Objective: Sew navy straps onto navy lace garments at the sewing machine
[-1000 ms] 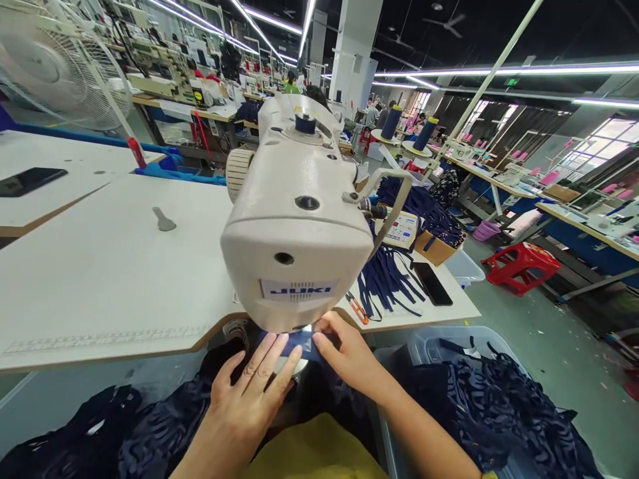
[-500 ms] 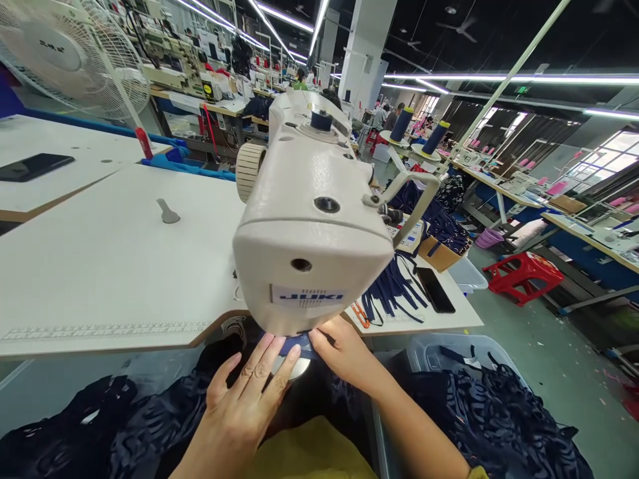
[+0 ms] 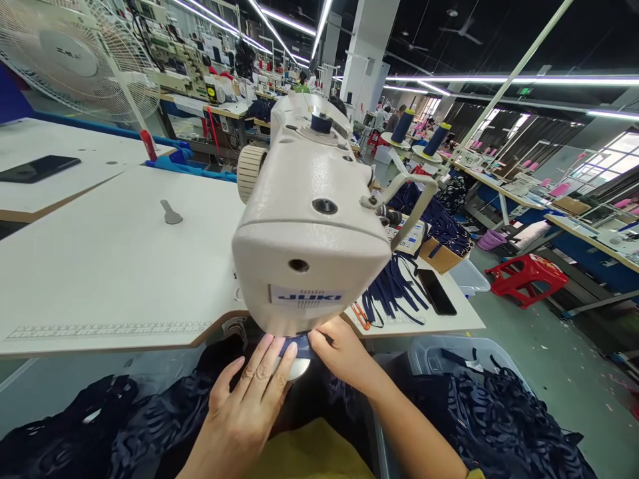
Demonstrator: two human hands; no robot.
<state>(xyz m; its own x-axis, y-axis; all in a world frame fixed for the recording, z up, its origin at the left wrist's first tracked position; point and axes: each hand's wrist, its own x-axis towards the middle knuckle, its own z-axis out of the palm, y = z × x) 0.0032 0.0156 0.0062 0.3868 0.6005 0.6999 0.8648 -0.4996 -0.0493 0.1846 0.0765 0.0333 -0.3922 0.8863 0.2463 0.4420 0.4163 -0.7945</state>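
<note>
Flatly | left hand [image 3: 240,407] on navy cloth [image 3: 302,346] | rounded, pebbled sewing machine [image 3: 309,229]

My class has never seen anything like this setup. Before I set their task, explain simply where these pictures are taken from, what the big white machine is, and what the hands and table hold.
Every picture comes from one camera worn on a person's head, facing forward and down. The white thing is a sewing machine. The person's left hand lies fingers-down on dark-blue fabric; the right hand is at its other side, fingertips partly hidden. On the table lie a flat grey piece, dark-blue strips, orange snips and a black phone.
</note>
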